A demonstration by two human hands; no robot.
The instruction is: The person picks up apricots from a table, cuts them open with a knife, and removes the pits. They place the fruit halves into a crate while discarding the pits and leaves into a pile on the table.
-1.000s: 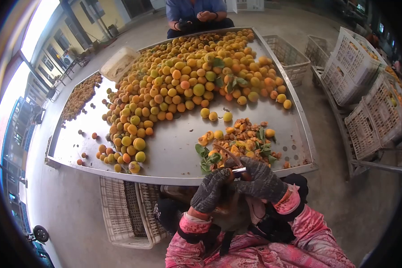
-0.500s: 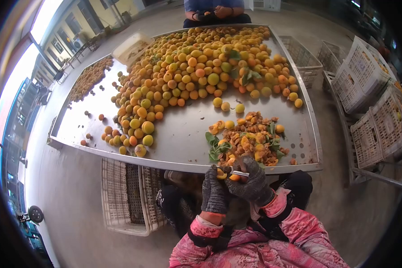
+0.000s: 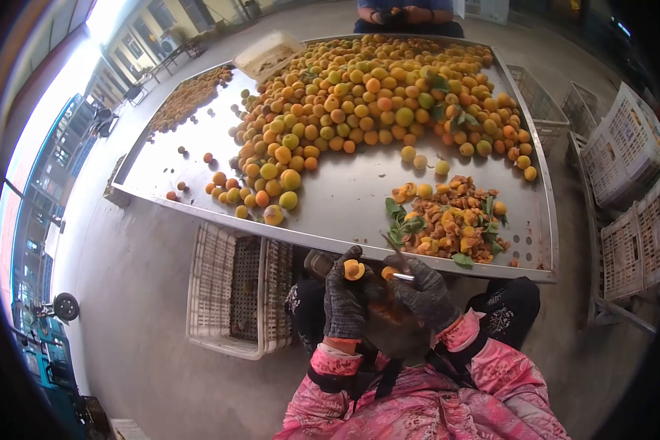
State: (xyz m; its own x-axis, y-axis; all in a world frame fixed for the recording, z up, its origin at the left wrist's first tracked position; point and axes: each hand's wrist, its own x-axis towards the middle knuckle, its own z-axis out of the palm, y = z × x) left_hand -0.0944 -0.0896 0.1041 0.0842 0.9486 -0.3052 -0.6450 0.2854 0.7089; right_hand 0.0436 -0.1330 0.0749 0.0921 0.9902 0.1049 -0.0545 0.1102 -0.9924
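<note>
In dark grey knit gloves, both my hands are just in front of the metal table's near edge. My left hand (image 3: 345, 304) is closed around an apricot half (image 3: 354, 270), its orange cut face showing. Held in my right hand (image 3: 427, 299) are another piece of apricot (image 3: 389, 273) and a small knife (image 3: 402, 276) with a silvery handle part; a thin dark blade seems to point up toward the table. Beyond the hands, a heap of cut apricot pieces (image 3: 455, 227) lies with green leaves (image 3: 403, 224) at its left side.
Whole apricots (image 3: 359, 110) are piled across the metal table (image 3: 330, 198). A pale tub (image 3: 268, 55) stands at its far left edge. Plastic crates (image 3: 216, 290) sit below the near edge, more crates (image 3: 627, 147) at right. Opposite sits a person (image 3: 407, 15) in blue.
The view has shifted, so the table appears farther right. My hands have drawn apart, with one apricot piece in each, and have come slightly back from the table edge.
</note>
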